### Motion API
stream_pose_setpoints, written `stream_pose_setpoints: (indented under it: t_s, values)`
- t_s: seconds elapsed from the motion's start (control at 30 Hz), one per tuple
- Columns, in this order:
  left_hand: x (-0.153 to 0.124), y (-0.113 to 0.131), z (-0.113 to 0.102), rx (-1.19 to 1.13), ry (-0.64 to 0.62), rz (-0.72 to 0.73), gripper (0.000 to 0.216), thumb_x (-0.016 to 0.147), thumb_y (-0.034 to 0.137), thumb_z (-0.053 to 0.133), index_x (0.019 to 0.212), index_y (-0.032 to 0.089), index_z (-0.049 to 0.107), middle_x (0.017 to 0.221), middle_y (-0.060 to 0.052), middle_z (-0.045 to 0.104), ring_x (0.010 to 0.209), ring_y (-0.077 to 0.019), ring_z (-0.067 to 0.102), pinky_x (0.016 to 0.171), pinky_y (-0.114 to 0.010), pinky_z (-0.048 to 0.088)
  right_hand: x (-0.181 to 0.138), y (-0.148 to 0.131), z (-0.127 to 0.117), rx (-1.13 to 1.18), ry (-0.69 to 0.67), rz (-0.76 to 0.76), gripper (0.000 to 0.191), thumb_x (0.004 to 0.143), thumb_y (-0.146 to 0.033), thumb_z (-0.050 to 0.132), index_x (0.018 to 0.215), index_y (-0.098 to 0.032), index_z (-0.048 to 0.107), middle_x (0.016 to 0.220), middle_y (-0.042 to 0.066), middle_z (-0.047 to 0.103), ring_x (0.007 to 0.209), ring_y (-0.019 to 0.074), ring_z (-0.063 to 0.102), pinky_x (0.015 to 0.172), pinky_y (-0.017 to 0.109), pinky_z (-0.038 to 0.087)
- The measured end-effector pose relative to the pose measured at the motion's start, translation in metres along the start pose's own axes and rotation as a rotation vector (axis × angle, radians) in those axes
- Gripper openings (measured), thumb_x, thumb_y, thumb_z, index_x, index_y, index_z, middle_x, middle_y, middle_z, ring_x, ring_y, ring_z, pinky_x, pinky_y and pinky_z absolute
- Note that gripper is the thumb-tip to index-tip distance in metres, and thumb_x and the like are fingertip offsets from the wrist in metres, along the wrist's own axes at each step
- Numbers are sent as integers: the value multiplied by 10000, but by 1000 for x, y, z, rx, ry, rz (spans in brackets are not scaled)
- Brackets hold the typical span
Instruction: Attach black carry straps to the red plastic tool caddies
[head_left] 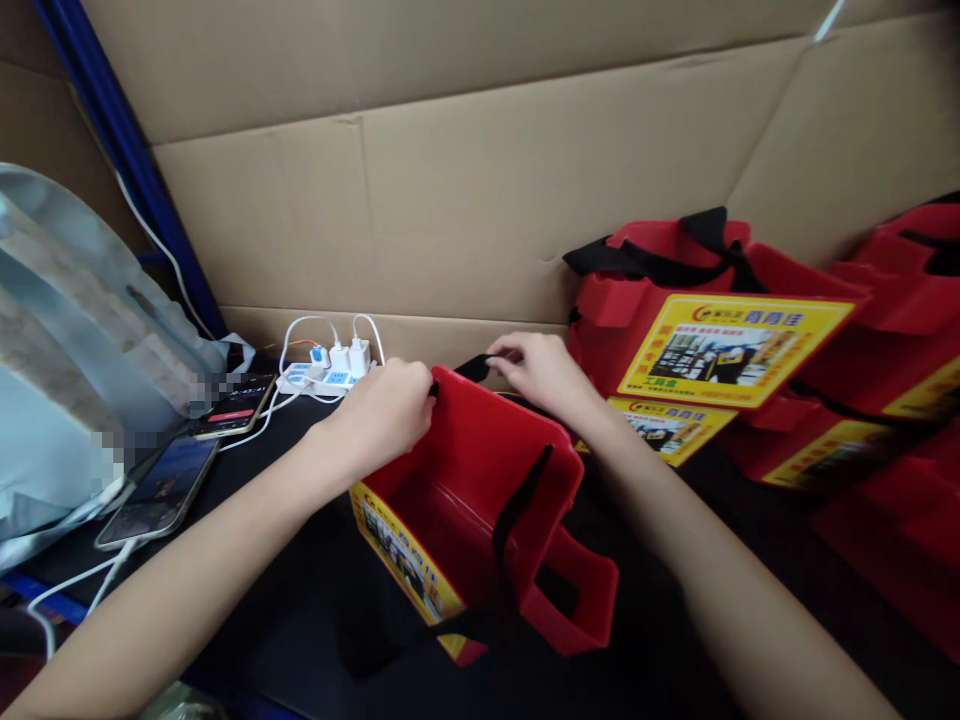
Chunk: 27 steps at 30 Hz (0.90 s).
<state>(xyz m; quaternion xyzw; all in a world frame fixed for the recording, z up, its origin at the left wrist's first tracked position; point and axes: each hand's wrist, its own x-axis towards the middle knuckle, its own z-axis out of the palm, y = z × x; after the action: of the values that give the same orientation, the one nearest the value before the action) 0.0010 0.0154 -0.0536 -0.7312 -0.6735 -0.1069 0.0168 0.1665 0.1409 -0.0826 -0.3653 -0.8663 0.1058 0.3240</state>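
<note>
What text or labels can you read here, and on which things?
"工具盒": small black characters at the foot of the yellow printed label on the finished red fabric bag.
Large heading on that label: Chinese characters, too blurred to read.
Yellow label on the red bag held by both hands: unreadable.
Phone screens: unreadable.

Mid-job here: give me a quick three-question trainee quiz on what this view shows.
1. True or false: both hands grip the far rim of the open red bag.
2. Which lies nearest the left hand? A) power strip B) stacked red bags C) blue pole
3. Fill in: the right hand pinches a black ____.

Key: 1 true; 2 A; 3 strap.
</note>
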Motion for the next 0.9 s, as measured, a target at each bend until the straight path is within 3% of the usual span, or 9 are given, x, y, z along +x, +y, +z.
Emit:
stream_pose_setpoints:
  t_s: [0.1,0.2,0.3,0.4,0.5,0.57,0.7,0.8,0.9]
  values:
    - [1,-3,1,-11,-34,23,238,816,195,394,714,127,597,552,-58,610,538,-148,589,552,-246,427,-1,9,-10,-93,72,41,235,723,-125,530,916,-140,664,993,140,647,988,275,571,885,432,404]
    - [4,-6,2,-23,-48,41,230,807,199,410,693,128,597,535,-52,612,546,-146,600,583,-245,441,-5,-3,-12,-58,-52,-229,484,719,-133,568,1197,-200,536,1280,77,513,1189,214,448,1002,374,331]
    - [6,-7,0,-41,-57,45,217,791,189,425,686,129,606,515,-46,615,537,-147,603,607,-253,450,-8,-19,-11,28,-216,-447,301,805,-240,523,1095,-224,603,1168,38,605,1120,184,510,1021,386,302]
    - [6,-6,-2,-53,-71,37,233,785,197,424,658,134,610,491,-48,616,522,-153,603,601,-259,453,-11,-29,-13,183,-274,-341,253,861,-287,441,966,-199,653,1022,40,669,978,172,589,940,364,385]
    - [7,-5,-3,-58,-72,27,240,782,200,427,645,135,614,492,-52,622,527,-153,606,604,-258,454,-15,-32,-17,389,-353,-296,312,853,-278,449,1118,-197,592,1138,44,625,1027,163,577,893,314,428]
    - [7,-4,-3,-55,-69,24,231,777,197,436,649,134,618,504,-54,629,539,-153,609,612,-257,453,-16,-33,-18,396,-407,-312,338,817,-230,492,1140,-206,587,1144,32,624,1031,165,579,883,295,435]
    - [7,-5,-3,-56,-58,28,227,773,194,446,629,143,613,514,-55,634,552,-161,616,622,-263,452,-11,-20,-14,23,-277,-212,263,818,-183,471,982,-209,675,1012,36,680,942,181,617,821,278,450]
    - [2,-9,-5,-85,-87,30,222,778,191,442,651,147,619,511,-43,635,546,-159,621,614,-262,451,-7,-2,-14,-305,-88,-22,274,788,-121,471,957,-136,686,957,146,678,920,273,620,804,384,447]
    - [-1,-11,-8,-110,-129,13,212,785,197,436,720,148,631,519,-33,638,515,-150,612,560,-250,440,-8,4,-14,-355,-62,19,318,751,-81,490,1023,-69,653,999,219,647,979,331,589,816,455,429]
